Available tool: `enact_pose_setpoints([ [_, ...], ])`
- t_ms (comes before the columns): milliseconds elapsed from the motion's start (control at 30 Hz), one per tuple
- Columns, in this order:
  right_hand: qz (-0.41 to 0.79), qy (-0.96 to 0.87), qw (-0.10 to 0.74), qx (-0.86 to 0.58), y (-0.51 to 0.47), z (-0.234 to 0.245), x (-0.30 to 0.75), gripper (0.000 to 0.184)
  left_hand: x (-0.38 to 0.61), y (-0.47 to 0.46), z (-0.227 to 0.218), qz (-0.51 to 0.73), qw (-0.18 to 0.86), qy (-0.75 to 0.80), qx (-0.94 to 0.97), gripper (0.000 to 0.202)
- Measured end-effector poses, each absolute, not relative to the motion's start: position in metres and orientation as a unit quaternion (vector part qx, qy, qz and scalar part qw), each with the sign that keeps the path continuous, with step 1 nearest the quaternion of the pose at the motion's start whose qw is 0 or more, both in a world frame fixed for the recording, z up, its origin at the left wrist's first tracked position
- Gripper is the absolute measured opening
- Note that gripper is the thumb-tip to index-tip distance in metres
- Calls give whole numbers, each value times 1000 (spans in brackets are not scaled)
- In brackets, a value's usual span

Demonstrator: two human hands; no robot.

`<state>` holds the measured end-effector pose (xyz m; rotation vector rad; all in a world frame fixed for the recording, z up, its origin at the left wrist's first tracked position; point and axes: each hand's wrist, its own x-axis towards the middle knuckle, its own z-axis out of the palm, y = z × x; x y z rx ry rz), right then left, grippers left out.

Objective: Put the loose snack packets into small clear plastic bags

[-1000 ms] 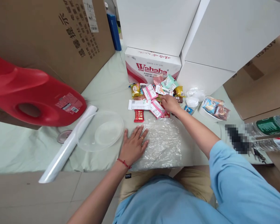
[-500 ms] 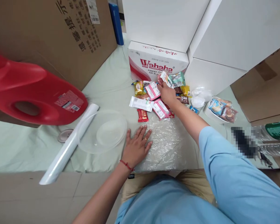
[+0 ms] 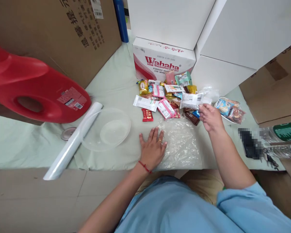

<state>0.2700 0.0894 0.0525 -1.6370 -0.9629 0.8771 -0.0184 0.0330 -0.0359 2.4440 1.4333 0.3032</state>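
Observation:
My left hand [image 3: 153,149] lies flat with fingers spread on the left edge of a crinkled sheet of clear plastic wrap [image 3: 181,144] spread on the pale green cloth. My right hand [image 3: 210,117] is closed on a white snack packet with a barcode [image 3: 191,100], held just above the right side of a heap of small snack packets [image 3: 165,97]. A red packet [image 3: 147,114] and pink-and-white packets [image 3: 165,108] lie at the heap's near edge.
A clear plastic bowl [image 3: 106,130] and a roll of wrap [image 3: 72,142] lie left of my left hand. A big red jug [image 3: 34,90] lies at left. A Wahaha box [image 3: 162,61], white boxes and cardboard cartons stand behind. A white bowl of snacks [image 3: 229,110] and bottles [image 3: 281,139] are at right.
My right hand lifted a white packet from the back of the heap and drew it right and nearer. My left hand slid slightly right on the plastic wrap.

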Motion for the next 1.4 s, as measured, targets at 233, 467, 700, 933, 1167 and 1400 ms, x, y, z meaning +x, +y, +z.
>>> enact_pose_setpoints([
  [233,573,-315,408,-637,-6,16,221,45,-4,26,-36,95,137,486,858,57],
  [467,403,-486,257,-732,-18,-21,226,41,-44,50,-33,65,130,477,867,54],
  [700,377,-539,208,-724,-18,-14,231,40,-60,56,-33,152,116,564,804,49],
  [933,360,-547,216,-724,-23,-18,229,38,-5,84,-19,185,201,583,766,9],
  [1167,360,-534,242,-726,-31,-24,227,37,-6,102,-18,316,651,499,477,35],
  [1400,373,-530,250,-719,-32,-23,226,36,-27,120,-20,496,495,608,373,48],
])
